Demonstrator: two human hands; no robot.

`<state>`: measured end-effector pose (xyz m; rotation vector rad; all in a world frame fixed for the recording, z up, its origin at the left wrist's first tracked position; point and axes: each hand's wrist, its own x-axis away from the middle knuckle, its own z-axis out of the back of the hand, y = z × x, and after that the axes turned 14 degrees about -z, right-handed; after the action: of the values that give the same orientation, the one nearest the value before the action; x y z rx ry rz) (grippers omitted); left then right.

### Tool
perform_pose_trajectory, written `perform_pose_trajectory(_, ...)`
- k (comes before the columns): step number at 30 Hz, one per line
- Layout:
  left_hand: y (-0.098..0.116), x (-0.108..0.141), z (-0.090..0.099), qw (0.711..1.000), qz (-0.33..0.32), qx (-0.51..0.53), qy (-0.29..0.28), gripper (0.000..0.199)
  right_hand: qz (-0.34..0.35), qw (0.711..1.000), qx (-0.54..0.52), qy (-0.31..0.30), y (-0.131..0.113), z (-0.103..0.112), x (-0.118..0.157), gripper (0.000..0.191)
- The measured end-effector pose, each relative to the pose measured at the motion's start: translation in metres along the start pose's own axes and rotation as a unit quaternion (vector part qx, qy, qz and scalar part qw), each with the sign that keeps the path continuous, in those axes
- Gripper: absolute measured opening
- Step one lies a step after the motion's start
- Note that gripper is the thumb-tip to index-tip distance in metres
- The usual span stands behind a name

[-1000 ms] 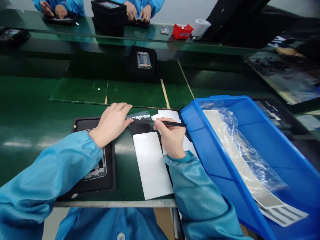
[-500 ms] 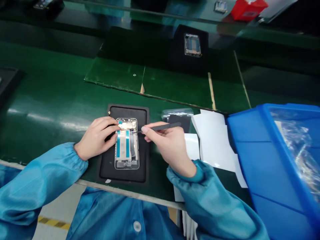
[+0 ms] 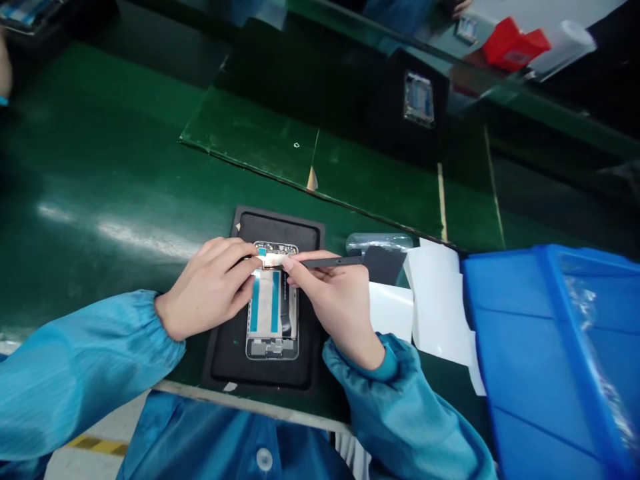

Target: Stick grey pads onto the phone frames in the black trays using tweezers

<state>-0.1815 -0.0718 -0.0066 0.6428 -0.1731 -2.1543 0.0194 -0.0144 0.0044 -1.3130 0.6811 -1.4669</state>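
Note:
An opened phone [image 3: 265, 303] lies face down, its inside bared, on a black tray [image 3: 235, 363] in front of me. Blue strips run along its middle, and a pale circuit board [image 3: 274, 259] sits across its upper part. My left hand [image 3: 215, 283] has its fingers bent together, with the tips pressed at the left end of the board. In my right hand [image 3: 340, 293] are dark grey tweezers [image 3: 330, 262], pinched between thumb and fingers. Their tip is at the board's lower right, partly hidden by my fingers.
White sheets [image 3: 440, 307], a dark pad [image 3: 384, 265] and a clear plastic bag [image 3: 377, 243] lie to the right. Beyond them stands a blue bin [image 3: 520, 353]. Another phone part [image 3: 419, 100] rests on a black tray at the back, near a red container [image 3: 515, 45].
The view has shifted and tilted, so the bench things appear lower and farther right. My right hand and the tweezers have moved up to the board, closer to my left fingers.

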Motion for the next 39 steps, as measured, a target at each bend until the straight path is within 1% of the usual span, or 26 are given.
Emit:
perform_pose_trajectory(14,0.001,0.000,-0.001,1.000,-0.012,-0.018,0.003,0.026,-0.014,1.000,-0.006,-0.010,0.000,-0.001,-0.001,0.019)
perform_pose_trajectory(27,0.001,0.000,-0.001,0.999,-0.030,-0.035,0.008,0.026,0.003,1.000,0.017,-0.008,-0.002,-0.001,0.001,0.017)
perform_pose_trajectory(30,0.002,0.001,0.001,0.997,-0.050,-0.064,-0.007,0.027,0.015,1.000,0.022,-0.003,-0.001,-0.001,0.002,0.015)
perform_pose_trajectory(33,0.006,0.001,0.005,0.990,-0.070,-0.118,-0.042,0.030,0.030,0.999,0.037,0.004,-0.001,0.000,0.003,0.014)
perform_pose_trajectory(36,0.013,0.000,0.010,0.976,-0.097,-0.176,-0.088,0.035,0.033,0.998,0.044,0.035,-0.004,0.007,0.005,0.016)
perform_pose_trajectory(39,0.019,0.000,0.013,0.963,-0.118,-0.208,-0.122,0.038,0.041,0.996,0.033,0.078,-0.007,0.021,0.010,0.018)
